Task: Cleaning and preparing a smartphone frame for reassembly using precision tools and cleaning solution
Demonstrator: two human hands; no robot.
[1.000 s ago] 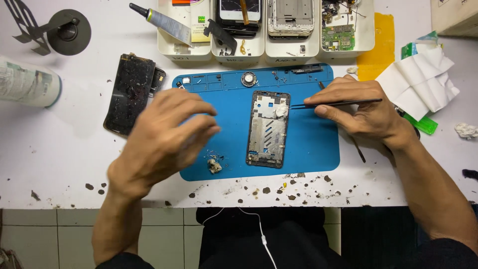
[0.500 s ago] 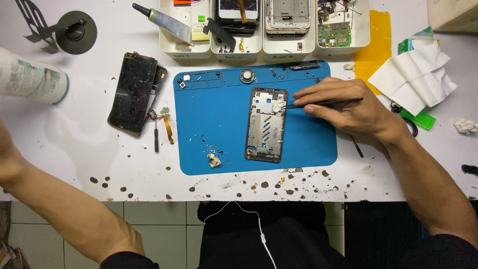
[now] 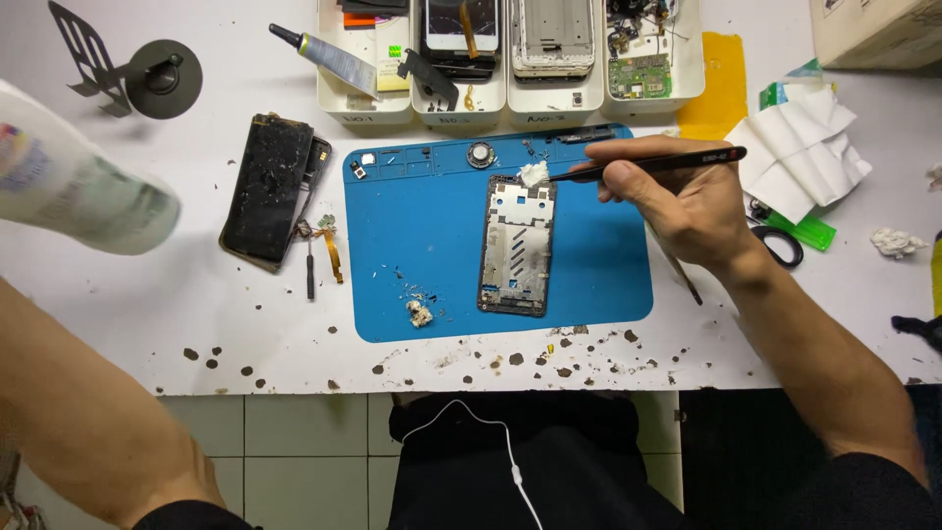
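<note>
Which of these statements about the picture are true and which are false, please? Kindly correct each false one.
1. The right hand holds black tweezers. True.
2. The tweezers grip a small white wad over the phone frame. True.
3. The phone frame lies on a red mat. False: the mat is blue.
4. The left hand rests on the phone frame. False: only the left forearm shows, off the table.
5. A cracked black screen lies left of the mat. True.

Right hand (image 3: 687, 201) pinched; left forearm outstretched.
</note>
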